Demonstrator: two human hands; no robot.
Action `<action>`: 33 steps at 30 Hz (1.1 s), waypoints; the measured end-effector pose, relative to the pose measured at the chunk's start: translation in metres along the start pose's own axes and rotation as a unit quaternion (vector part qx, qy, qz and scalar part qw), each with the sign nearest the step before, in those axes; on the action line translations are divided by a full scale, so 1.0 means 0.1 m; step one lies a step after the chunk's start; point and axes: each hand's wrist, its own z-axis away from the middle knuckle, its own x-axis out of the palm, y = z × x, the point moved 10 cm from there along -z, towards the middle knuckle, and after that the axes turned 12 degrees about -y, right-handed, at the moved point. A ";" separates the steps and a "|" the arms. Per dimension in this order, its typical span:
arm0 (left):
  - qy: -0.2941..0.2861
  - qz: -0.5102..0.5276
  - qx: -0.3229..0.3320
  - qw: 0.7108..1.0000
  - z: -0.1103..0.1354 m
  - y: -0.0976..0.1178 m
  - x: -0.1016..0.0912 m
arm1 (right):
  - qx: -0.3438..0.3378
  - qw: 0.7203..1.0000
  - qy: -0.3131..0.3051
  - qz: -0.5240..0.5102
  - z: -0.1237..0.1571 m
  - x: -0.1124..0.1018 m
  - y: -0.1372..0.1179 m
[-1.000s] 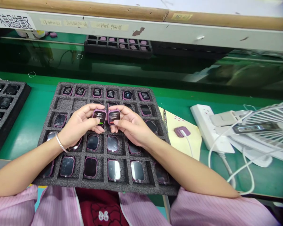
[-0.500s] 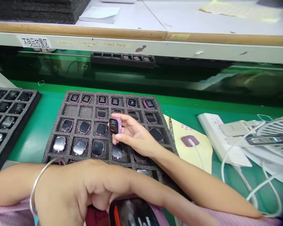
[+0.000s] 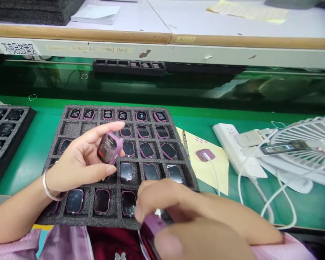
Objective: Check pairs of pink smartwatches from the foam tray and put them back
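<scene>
My left hand, with a bangle at its wrist, is over the left middle of the foam tray. Its thumb and fingers close on a purple smartwatch case without a strap, whose dark screen shows text and a red mark. Close to the camera at the bottom, my right hand is partly blurred and grips a second purple smartwatch case, tilted, its screen mostly turned away. Several similar watch cases, such as this one, lie in the tray's compartments. My left hand hides some of them.
Another foam tray of dark watches lies at the left. On the right are yellow paper, a purple charging puck, a white power strip with cables, and a white fan. A shelf edge crosses above.
My left hand has moved forward from near the camera to over the tray with its watch. My right hand has drawn back from the tray towards the camera, still gripping its watch. The view shifted right.
</scene>
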 end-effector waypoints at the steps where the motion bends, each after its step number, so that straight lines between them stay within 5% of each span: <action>1: -0.001 -0.011 -0.007 1.000 -0.02 -0.05 0.00 | -0.019 0.999 0.021 -0.015 -0.03 -0.07 -0.01; 3: 0.011 -0.033 -0.012 0.999 -0.03 -0.11 -0.03 | -0.021 0.996 0.067 -0.046 -0.14 -0.26 0.08; 10: 0.049 -0.030 -0.016 0.998 -0.03 -0.23 -0.19 | 0.050 0.942 0.042 -0.329 -0.55 -0.43 0.62; 16: 0.124 0.013 -0.015 0.992 0.01 -0.25 -0.32 | 0.091 0.936 0.063 -0.333 -0.53 -0.48 0.71; 24: 0.124 0.106 -0.036 0.986 0.05 -0.34 -0.30 | 0.100 0.932 0.120 -0.327 -0.53 -0.58 0.92; 33: 0.136 0.101 -0.044 0.985 0.04 -0.39 -0.33 | 0.098 0.927 0.098 -0.349 -0.53 -0.51 0.96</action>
